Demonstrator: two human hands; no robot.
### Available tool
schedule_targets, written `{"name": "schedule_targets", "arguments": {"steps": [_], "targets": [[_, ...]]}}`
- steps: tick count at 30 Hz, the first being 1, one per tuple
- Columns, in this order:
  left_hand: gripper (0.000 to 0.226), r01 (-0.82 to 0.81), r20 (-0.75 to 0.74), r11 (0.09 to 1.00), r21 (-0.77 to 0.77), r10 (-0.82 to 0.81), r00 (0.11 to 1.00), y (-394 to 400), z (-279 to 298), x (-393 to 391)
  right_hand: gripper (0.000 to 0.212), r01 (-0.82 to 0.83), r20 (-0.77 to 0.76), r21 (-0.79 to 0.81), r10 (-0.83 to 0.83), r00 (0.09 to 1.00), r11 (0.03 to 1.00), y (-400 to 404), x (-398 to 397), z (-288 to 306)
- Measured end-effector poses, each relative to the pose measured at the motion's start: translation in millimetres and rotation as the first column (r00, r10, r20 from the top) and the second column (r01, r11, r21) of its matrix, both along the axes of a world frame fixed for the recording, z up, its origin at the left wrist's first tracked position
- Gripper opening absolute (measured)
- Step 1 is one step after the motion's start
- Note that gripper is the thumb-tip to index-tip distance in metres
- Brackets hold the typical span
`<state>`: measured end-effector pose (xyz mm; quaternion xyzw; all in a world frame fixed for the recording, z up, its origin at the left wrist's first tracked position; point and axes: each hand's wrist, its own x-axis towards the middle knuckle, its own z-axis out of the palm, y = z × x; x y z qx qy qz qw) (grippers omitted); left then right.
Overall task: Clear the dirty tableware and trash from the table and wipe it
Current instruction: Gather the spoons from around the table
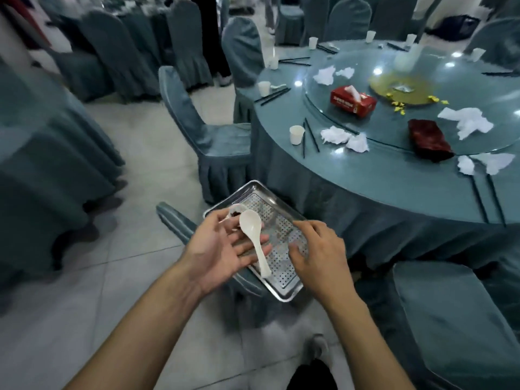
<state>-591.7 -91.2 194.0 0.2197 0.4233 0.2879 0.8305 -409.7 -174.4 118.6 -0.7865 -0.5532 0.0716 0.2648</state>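
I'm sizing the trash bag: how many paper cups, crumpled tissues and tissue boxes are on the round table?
Paper cups: 7
Crumpled tissues: 7, as far as the clumps can be told apart
Tissue boxes: 1
Total: 15

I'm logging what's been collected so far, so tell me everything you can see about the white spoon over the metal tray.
The white spoon is a soup-style spoon, apparently plastic or ceramic, with a deep oval bowl and a short, thick handle. It looks whole and fairly clean. It lies bowl-up across the straight fingers of the left hand, bowl farther from the person, handle toward them, just above the perforated steel tray. The right hand is close by but not touching it.
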Motion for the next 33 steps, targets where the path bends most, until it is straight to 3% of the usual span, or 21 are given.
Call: {"name": "schedule_targets", "arguments": {"steps": [6,12,22,33], "targets": [[0.043,-0.119,0.027,0.991,-0.057,0.120,0.992,14,0,-88,0.043,-0.148,0.077,-0.048,0.152,0.985,0.988,31,-85,6],[0.057,-0.204,-0.003,0.975,-0.089,0.205,0.979,59,-6,-147,0.046,-0.209,0.109,-0.104,0.220,0.970,0.972,91,-140,0],[0.051,-0.233,-0.064,0.969,-0.077,0.228,0.972,225,-18,-197,0.042,-0.249,0.014,-0.125,0.253,0.967,0.960,263,-190,-24],[0.049,-0.259,-0.019,0.956,-0.136,0.259,0.966,408,-23,-274,0.042,-0.236,0.061,-0.094,0.243,0.968,0.967,455,-246,-16]]}}
